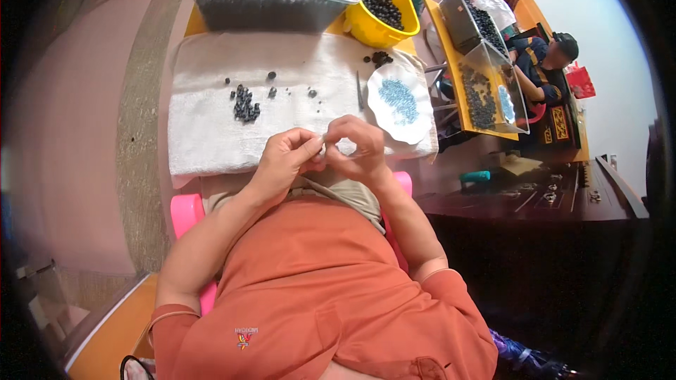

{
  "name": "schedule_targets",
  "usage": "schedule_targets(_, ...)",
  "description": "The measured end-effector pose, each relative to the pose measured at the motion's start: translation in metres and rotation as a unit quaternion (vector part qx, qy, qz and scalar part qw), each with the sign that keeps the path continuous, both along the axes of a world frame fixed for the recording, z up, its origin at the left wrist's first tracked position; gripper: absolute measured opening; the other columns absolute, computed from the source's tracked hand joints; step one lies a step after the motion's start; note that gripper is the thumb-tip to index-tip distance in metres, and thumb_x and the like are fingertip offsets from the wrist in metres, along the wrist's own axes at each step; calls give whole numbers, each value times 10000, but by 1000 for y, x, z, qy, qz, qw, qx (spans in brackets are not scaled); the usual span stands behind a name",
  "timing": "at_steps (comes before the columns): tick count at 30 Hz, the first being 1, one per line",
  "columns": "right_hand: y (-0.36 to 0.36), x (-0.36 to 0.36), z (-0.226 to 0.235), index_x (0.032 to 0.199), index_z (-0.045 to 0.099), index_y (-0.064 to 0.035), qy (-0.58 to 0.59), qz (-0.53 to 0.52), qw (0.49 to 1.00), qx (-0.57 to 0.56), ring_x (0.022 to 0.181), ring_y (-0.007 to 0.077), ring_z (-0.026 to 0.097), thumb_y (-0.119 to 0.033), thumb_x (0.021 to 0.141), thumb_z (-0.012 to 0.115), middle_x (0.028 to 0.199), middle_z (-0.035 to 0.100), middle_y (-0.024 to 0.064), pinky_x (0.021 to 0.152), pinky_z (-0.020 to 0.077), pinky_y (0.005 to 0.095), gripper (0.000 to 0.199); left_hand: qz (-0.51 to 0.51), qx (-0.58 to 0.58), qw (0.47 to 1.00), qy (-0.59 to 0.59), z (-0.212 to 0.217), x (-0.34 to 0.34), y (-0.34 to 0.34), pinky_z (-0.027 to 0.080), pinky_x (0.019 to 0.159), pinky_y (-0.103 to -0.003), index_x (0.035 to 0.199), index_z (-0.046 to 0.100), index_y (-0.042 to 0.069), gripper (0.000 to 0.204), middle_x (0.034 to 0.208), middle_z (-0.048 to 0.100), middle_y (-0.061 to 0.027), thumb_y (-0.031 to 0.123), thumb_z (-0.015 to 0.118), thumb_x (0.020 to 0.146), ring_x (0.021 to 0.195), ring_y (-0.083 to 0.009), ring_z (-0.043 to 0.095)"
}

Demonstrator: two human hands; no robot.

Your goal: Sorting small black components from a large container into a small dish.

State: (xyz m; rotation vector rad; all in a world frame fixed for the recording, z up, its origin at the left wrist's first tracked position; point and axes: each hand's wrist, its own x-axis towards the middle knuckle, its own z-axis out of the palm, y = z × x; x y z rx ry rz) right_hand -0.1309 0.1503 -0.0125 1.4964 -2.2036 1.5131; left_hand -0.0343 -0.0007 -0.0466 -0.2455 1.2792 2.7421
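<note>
My left hand (pixel 287 162) and my right hand (pixel 359 149) meet over the near edge of a white cloth (pixel 201 141), both closed in a pinch. Their fingertips come together on something tiny that is mostly hidden. A loose cluster of small black round parts (pixel 246 104) lies on the cloth beyond my left hand, with a few strays around it. To the right of the cloth's middle, a white scalloped plate (pixel 410 131) holds many small light-blue pieces (pixel 398 100). A thin dark tool (pixel 360 91) lies along the plate's left side.
At the far edge stand a clear bin (pixel 274 10) and a yellow tub (pixel 354 17), both holding black parts. More black parts (pixel 381 58) lie near the tub. At right, a person (pixel 539 63) sits by another table (pixel 456 63) with bins. A pink chair (pixel 186 214) is under me.
</note>
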Motion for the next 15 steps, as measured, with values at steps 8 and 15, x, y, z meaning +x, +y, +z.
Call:
schedule_targets(8,-2,-5,0,843,637,-8,28,-10,1000,8,670,223,658,35,665,660,804,663,121,602,525,300,184,6,-12,1000,10,5,-1,-3,507,692,-231,990,631,31,190,837,612,-7,217,595,978,744,-86,591)
schedule_targets(15,5,-4,3,959,680,38,-152,39,987,45,747,141,651,27,794,643,850,673,105,658,525,255,170,3,-31,999,5,6,1,-5,512,671,-215,993,633,32,193,819,613,-4,220,595,979,728,-78,597)
